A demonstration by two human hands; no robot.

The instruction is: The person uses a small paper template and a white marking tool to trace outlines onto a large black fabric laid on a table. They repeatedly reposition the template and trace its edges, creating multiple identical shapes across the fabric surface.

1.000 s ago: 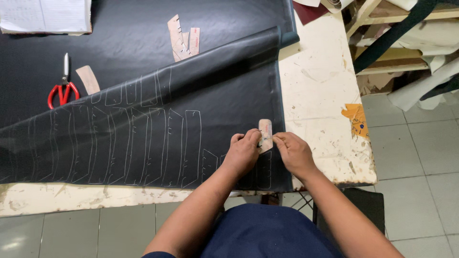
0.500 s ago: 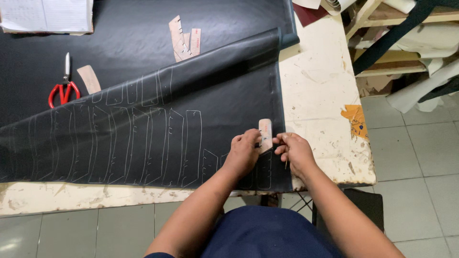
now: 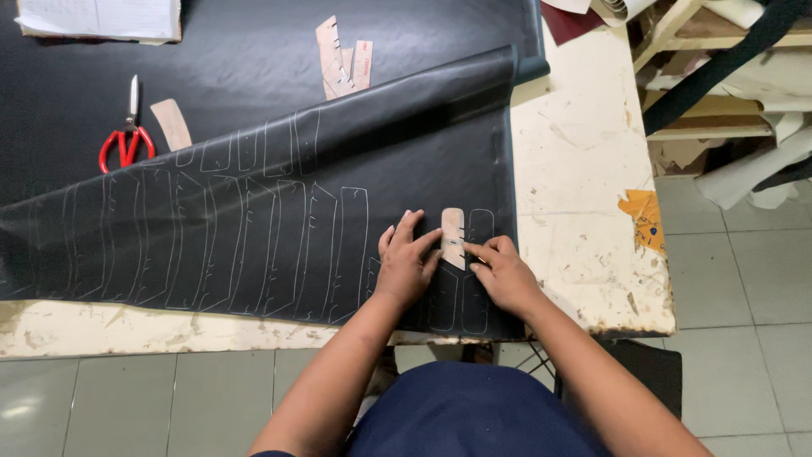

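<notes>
A black leather-like sheet (image 3: pixel 254 220) lies folded over on the table, covered with several pale traced outlines. A small tan cardboard template (image 3: pixel 452 233) rests on it near the right end. My left hand (image 3: pixel 408 262) lies flat with fingers spread, its fingertips pressing the template's left edge. My right hand (image 3: pixel 499 271) is pinched at the template's right edge around what looks like a thin marking pen, mostly hidden by the fingers.
Red-handled scissors (image 3: pixel 127 140) and a tan template strip (image 3: pixel 172 124) lie on the black sheet at the left. More tan templates (image 3: pixel 342 57) lie at the top centre. The worn white tabletop (image 3: pixel 584 186) is at the right, with shelves (image 3: pixel 719 76) beyond it.
My left fingers have stretched out flatter beside the template. My right hand has shifted slightly along the template's right edge. The template stays in place.
</notes>
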